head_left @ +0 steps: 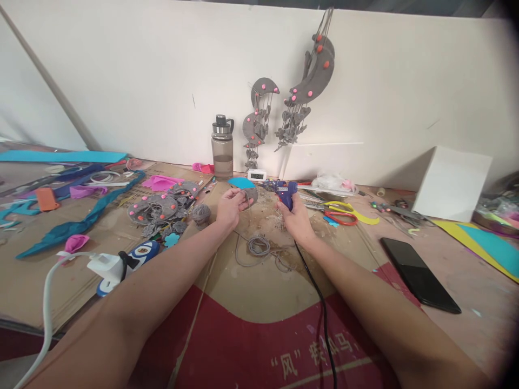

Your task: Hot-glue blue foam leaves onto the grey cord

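My right hand (297, 217) is closed round the handle of a blue glue gun (287, 195), whose nozzle points left. Its black cord trails down toward me over the cardboard. In my left hand (230, 208) a small grey felt piece (250, 195) is pinched between the fingers, close to the nozzle; whether they touch I cannot tell. Grey cord (258, 246) lies loosely coiled below my hands. Left of my left hand sit a ball of grey yarn (201, 215) and a heap of grey felt crescents with pink and orange dots (156, 208).
Scissors (344, 209) lie right of the glue gun, with a black phone (419, 274) nearer me. A water bottle (223, 154) and small digital clock (257, 175) stand at the back. Felt crescent hangings (316, 81) hang on the white board. A white plug (106, 267) lies left.
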The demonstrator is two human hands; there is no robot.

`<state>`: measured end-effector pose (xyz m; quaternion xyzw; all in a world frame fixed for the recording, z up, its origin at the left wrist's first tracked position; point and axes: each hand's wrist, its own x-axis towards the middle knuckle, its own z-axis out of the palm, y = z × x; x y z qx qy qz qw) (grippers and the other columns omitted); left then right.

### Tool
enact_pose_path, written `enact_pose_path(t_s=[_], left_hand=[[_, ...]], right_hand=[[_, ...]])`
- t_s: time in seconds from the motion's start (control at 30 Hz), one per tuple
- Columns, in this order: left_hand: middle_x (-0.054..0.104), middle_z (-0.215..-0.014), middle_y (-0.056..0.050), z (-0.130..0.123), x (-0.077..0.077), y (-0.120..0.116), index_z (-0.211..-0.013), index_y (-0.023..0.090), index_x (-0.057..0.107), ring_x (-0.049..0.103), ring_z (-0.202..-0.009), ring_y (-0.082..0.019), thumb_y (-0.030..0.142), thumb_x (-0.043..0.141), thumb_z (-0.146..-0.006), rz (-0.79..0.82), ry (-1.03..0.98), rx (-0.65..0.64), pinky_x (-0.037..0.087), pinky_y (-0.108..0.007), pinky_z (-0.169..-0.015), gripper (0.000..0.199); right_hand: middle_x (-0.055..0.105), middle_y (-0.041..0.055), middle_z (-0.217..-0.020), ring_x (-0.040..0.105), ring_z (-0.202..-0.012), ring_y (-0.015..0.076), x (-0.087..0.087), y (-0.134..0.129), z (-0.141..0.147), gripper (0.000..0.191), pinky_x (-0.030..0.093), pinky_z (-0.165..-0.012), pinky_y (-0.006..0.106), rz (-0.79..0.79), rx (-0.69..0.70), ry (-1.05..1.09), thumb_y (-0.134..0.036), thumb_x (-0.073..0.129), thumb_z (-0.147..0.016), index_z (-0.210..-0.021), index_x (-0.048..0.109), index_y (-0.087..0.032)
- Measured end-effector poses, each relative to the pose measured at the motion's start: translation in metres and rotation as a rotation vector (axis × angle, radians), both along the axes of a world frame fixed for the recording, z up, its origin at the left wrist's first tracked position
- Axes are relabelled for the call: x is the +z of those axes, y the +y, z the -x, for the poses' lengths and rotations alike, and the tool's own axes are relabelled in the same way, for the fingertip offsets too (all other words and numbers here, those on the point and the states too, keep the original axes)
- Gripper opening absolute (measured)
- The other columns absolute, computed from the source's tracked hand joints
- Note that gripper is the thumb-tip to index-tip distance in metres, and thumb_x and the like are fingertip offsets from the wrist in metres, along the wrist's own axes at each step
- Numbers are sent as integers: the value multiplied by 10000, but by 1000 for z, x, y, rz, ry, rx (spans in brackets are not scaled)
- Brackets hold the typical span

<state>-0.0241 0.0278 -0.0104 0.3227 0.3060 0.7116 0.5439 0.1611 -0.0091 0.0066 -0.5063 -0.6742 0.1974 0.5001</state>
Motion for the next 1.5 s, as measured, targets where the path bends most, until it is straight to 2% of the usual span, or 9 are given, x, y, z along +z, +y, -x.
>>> enact_pose_path(t_s=[0.17,0.3,0.43,0.6,0.73,0.93,1.03,1.17,1.5], left_hand=[[591,-650,25,-1,0,-2,-718,149,549,584,-619,-82,221,797,-572,-9,-7,-18,570,-410,-819,296],[576,-636,35,-3,1,-3,-723,149,548,567,-596,-71,235,804,-580,-38,10,-34,569,-421,-831,306],[566,-636,39,-5,5,-6,-714,149,549,569,-608,-73,237,801,-589,-35,22,-21,566,-416,-832,294],[560,-663,31,-9,12,-9,-683,147,562,575,-638,-88,208,759,-633,-63,81,59,558,-373,-804,213],[579,-656,23,-10,15,-12,-686,160,587,593,-638,-112,186,715,-675,-101,215,117,524,-305,-747,131],[633,-683,-2,-11,7,-16,-717,172,652,586,-661,-115,172,703,-687,-182,426,117,460,-228,-696,59],[627,-701,4,-12,5,-16,-726,175,654,572,-668,-112,186,704,-687,-214,471,99,479,-235,-711,64],[599,-715,9,-15,10,-18,-711,169,630,582,-700,-120,241,718,-680,-207,390,25,535,-292,-760,118],[585,-702,7,-19,13,-24,-702,151,615,595,-706,-120,263,764,-632,-102,271,-76,585,-368,-783,200]], right_hand=[[600,-15,-615,520,-473,146,-8,23,-11,174,449,-500,285,257,14,74,-361,526,-838,-909,524,-202],[559,-8,-540,502,-389,146,-8,35,-16,150,420,-444,284,433,-49,-70,-337,526,-851,-839,513,-188],[603,84,-614,628,-603,239,-9,36,-21,201,491,-614,371,370,-128,-221,-352,607,-796,-737,511,-187],[592,210,-953,535,-1053,366,-6,19,-20,240,412,-901,532,-44,-307,-367,-341,673,-709,-748,492,-189],[559,72,-821,546,-885,243,3,4,4,153,446,-868,460,-43,-69,-216,-322,547,-779,-746,442,-216],[605,9,-913,603,-821,144,4,-5,46,325,478,-841,347,285,370,463,-302,607,-703,-933,391,-227],[547,-50,-772,535,-608,100,5,-8,48,273,496,-682,296,367,436,547,-345,595,-725,-895,415,-231],[478,-46,-672,407,-542,96,8,-7,37,166,410,-515,230,247,306,367,-381,518,-798,-800,504,-216],[517,-21,-687,458,-644,138,16,-4,22,99,371,-646,272,-59,42,101,-284,479,-833,-805,523,-200]])
